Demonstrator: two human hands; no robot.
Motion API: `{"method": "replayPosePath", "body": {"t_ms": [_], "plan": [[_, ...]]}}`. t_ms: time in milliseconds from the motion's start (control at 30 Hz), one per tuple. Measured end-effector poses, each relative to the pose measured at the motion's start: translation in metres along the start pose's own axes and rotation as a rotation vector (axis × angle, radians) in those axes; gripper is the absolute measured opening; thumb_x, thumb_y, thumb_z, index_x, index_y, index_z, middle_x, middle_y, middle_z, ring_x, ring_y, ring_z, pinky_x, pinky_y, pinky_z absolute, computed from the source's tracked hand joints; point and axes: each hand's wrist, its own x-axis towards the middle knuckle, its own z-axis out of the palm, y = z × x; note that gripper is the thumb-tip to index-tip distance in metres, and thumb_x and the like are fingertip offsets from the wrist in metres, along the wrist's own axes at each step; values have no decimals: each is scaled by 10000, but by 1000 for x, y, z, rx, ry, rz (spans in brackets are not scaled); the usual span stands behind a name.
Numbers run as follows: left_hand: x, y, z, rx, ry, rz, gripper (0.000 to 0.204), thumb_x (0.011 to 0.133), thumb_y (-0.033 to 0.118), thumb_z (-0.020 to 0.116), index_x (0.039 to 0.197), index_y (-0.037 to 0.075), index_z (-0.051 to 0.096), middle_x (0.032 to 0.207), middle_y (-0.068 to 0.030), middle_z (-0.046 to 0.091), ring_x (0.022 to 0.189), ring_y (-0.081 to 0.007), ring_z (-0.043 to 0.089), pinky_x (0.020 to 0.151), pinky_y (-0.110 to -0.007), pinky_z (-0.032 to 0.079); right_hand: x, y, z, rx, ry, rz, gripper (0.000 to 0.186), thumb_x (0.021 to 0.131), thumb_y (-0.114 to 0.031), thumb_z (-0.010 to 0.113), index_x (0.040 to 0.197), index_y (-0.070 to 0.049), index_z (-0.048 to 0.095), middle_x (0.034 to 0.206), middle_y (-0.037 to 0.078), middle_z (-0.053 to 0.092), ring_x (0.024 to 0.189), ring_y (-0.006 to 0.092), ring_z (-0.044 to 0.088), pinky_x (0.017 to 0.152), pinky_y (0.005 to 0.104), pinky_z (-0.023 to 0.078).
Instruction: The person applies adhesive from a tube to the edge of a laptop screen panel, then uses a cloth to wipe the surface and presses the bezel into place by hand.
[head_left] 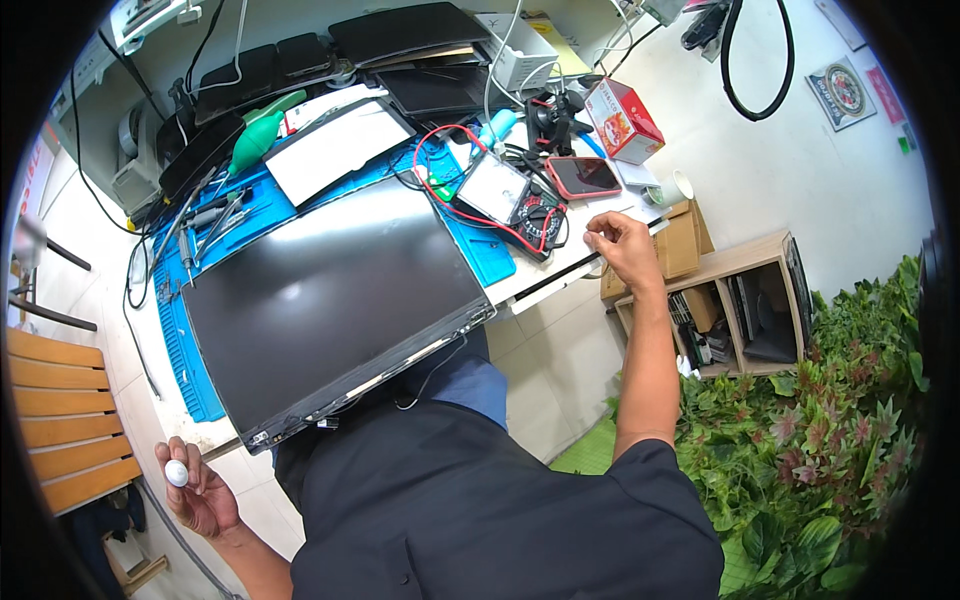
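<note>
A large dark screen panel (pixel 335 300) lies across the front of the workbench, its lower edge strip bare with thin cables hanging off it. My left hand (pixel 205 500), off the bench's left front corner, is closed around a small white round-ended object (pixel 177 473) whose kind I cannot make out. My right hand (pixel 628 252) is at the bench's right edge, thumb and fingers pinched together; whatever they may hold is hidden. Nearest to it are a phone with a red case (pixel 584 177) and a multimeter (pixel 538 222) with red and black leads.
A blue work mat (pixel 190 370) lies under the panel. Screwdrivers (pixel 190 245), a green air blower (pixel 257 142), a white sheet (pixel 335 150) and a red-and-white box (pixel 624 120) crowd the bench. A slatted wooden chair (pixel 65 405) stands left; a shelf unit (pixel 735 290) and leafy plants (pixel 800 440) stand right.
</note>
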Motion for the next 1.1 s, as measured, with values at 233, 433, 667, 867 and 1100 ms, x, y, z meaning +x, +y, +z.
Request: {"method": "replayPosePath", "body": {"t_ms": [233, 433, 667, 867, 1100], "plan": [[-10, -10, -10, -47, 63, 56, 610, 999, 9, 817, 1510, -86, 498, 1242, -136, 524, 907, -148, 507, 753, -220, 587, 14, -11, -10, -199, -91, 67, 185, 898, -103, 905, 931, 13, 764, 752, 62, 697, 709, 127, 589, 700, 329, 523], [-9, -7, -20, -40, 50, 36, 725, 1023, 49, 794, 1640, -75, 433, 1333, -155, 554, 1019, -178, 588, 796, -215, 580, 20, -1, -14, -191, -17, -112, 153, 872, -69, 843, 960, 14, 750, 846, 113, 719, 771, 188, 646, 772, 367, 556], [-7, -28, -5, 91, 133, 67, 663, 1051, 157, 785, 1622, -31, 507, 1450, -161, 624, 1270, -228, 636, 855, -256, 545, -9, -31, -36, -243, 157, -160, 163, 1070, -119, 779, 988, 12, 729, 818, -19, 594, 764, 83, 516, 684, 294, 435], [-20, -28, 31, 254, 216, 136, 627, 1116, 162, 684, 1613, -137, 445, 1353, -200, 631, 1280, -369, 741, 1062, -413, 689, -77, -216, 68, 101, -117, -689, 201, 873, 40, 804, 1063, -10, 766, 921, 86, 672, 817, 223, 591, 706, 343, 448], [-34, -46, 26, 448, 418, 247, 516, 1053, 78, 740, 1509, -111, 590, 1155, -169, 795, 1050, -298, 830, 929, -403, 735, -118, -328, 172, 275, -618, -969, 282, 853, -55, 894, 1106, -36, 770, 1005, 115, 648, 916, 310, 614, 802, 438, 531]]}}
